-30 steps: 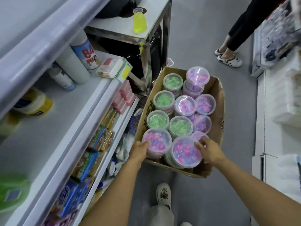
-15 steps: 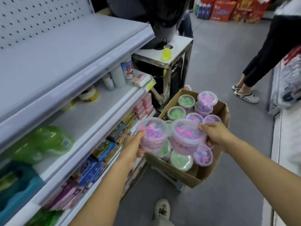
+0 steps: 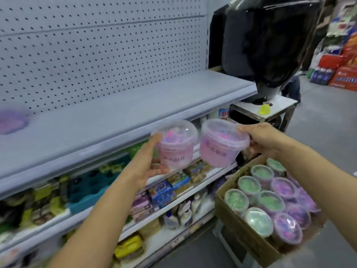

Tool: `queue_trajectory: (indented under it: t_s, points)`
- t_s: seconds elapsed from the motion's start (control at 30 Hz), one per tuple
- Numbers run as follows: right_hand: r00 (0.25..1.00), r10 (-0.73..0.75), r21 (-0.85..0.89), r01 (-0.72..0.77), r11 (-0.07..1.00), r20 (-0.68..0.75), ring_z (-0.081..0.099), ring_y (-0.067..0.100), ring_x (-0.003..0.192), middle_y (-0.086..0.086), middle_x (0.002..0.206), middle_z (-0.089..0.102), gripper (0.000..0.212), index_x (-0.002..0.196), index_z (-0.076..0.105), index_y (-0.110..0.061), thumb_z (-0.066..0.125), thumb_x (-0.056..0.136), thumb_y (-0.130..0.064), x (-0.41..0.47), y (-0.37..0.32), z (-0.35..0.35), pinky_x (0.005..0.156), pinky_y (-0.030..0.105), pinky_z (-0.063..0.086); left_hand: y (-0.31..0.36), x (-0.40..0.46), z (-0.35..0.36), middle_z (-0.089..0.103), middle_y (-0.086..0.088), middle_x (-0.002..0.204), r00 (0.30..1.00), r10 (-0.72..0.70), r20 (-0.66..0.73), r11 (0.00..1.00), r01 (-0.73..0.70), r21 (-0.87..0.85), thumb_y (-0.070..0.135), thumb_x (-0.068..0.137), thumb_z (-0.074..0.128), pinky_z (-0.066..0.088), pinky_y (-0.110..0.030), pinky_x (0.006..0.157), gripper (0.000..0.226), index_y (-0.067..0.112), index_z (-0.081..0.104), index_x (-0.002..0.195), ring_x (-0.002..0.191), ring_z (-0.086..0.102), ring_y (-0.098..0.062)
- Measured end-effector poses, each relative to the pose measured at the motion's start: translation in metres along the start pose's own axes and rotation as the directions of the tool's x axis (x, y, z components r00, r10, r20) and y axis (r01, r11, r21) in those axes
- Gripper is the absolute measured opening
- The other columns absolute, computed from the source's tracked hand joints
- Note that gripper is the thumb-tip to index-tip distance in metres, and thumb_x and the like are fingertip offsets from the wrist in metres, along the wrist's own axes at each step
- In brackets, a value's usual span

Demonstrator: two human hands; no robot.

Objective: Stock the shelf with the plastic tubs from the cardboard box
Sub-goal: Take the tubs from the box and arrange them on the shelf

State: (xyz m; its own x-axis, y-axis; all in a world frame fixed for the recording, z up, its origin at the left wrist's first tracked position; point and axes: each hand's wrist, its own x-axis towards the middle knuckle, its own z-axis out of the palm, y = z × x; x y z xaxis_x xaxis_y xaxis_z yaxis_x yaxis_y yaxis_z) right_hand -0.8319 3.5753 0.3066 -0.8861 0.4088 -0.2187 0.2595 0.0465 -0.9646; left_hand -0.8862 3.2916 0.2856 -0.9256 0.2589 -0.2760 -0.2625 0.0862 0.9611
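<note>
1. Far left on the shelf [image 3: 119,111] you can see a blurry purple shape [image 3: 11,120]. It may be a tub, but it is too blurry to tell.
2. Your left hand [image 3: 148,165] holds the left tub [image 3: 176,145]. The thumb is up by the lid and the fingers curl under the bottom. This grip is full.
3. Your right hand [image 3: 264,140] holds the right tub [image 3: 222,145]. The thumb is on the lid rim and the fingers wrap the far side. This grip is full too.
4. Both tubs are in the air, side by side, just in front of the shelf edge. The bare shelf top lies up and to the left of them. I think your left hand is nearer to it, so that tub should go first.
5. Each tub is short and round, with a pink body, a clear domed lid and pink and purple bits inside. The left one stands up. The right one tips toward you.
6. Low on the right, the box [image 3: 239,227] holds many more tubs, green and purple.
</note>
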Motion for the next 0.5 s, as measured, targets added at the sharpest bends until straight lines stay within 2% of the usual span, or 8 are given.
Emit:
queue_trajectory:
  t_s: [0.07, 0.13, 0.2, 0.27, 0.37, 0.5]
  points:
    - [0.996, -0.056, -0.016, 0.057, 0.998, 0.069, 0.041, 0.015, 0.035, 0.005, 0.047, 0.050, 0.019, 0.081, 0.066, -0.003, 0.060, 0.091, -0.018, -0.001, -0.026, 0.027, 0.031, 0.019, 0.034, 0.016, -0.010, -0.031, 0.061, -0.020, 0.101, 0.998, 0.038, -0.054, 0.999, -0.038, -0.007, 0.062, 0.087, 0.049, 0.056, -0.038, 0.074, 0.044, 0.026, 0.055, 0.112, 0.083, 0.064, -0.031]
    - [0.990, -0.089, -0.030, 0.093, 0.995, 0.112, 0.043, 0.016, 0.043, 0.009, 0.061, 0.052, 0.019, 0.084, 0.065, -0.003, 0.060, 0.091, -0.020, 0.002, -0.049, 0.057, 0.034, 0.021, 0.038, 0.029, -0.018, -0.063, 0.060, -0.020, 0.106, 0.994, 0.058, -0.094, 0.998, -0.060, -0.019, 0.063, 0.086, 0.050, 0.056, -0.036, 0.072, 0.050, 0.027, 0.051, 0.120, 0.087, 0.066, -0.031]
    - [0.984, -0.106, -0.034, 0.111, 0.993, 0.141, 0.046, 0.018, 0.044, 0.012, 0.068, 0.054, 0.021, 0.089, 0.063, 0.000, 0.060, 0.092, -0.020, 0.007, -0.069, 0.091, 0.034, 0.021, 0.042, 0.039, -0.024, -0.098, 0.059, -0.022, 0.110, 0.987, 0.070, -0.143, 0.997, -0.074, -0.021, 0.065, 0.084, 0.051, 0.058, -0.039, 0.077, 0.059, 0.025, 0.047, 0.128, 0.091, 0.067, -0.033]
    - [0.977, -0.123, -0.032, 0.130, 0.991, 0.172, 0.047, 0.021, 0.047, 0.015, 0.071, 0.055, 0.024, 0.090, 0.063, 0.003, 0.060, 0.092, -0.021, 0.011, -0.087, 0.129, 0.034, 0.021, 0.043, 0.047, -0.032, -0.136, 0.058, -0.022, 0.110, 0.977, 0.086, -0.196, 0.996, -0.091, -0.016, 0.065, 0.084, 0.051, 0.058, -0.040, 0.082, 0.060, 0.026, 0.047, 0.129, 0.092, 0.068, -0.032]
    - [0.958, -0.162, -0.023, 0.172, 0.985, 0.237, 0.046, 0.021, 0.049, 0.014, 0.070, 0.053, 0.026, 0.085, 0.063, 0.004, 0.060, 0.092, -0.021, 0.018, -0.110, 0.194, 0.035, 0.020, 0.044, 0.060, -0.040, -0.197, 0.057, -0.022, 0.112, 0.950, 0.105, -0.294, 0.994, -0.111, -0.006, 0.065, 0.085, 0.050, 0.058, -0.038, 0.078, 0.059, 0.025, 0.047, 0.129, 0.095, 0.066, -0.033]
    - [0.933, -0.199, -0.028, 0.217, 0.976, 0.300, 0.048, 0.020, 0.049, 0.013, 0.067, 0.052, 0.027, 0.086, 0.063, 0.004, 0.060, 0.093, -0.021, 0.029, -0.132, 0.278, 0.039, 0.023, 0.048, 0.070, -0.040, -0.267, 0.055, -0.024, 0.109, 0.897, 0.107, -0.430, 0.985, -0.154, -0.077, 0.063, 0.085, 0.053, 0.057, -0.040, 0.080, 0.058, 0.023, 0.047, 0.126, 0.093, 0.066, -0.037]
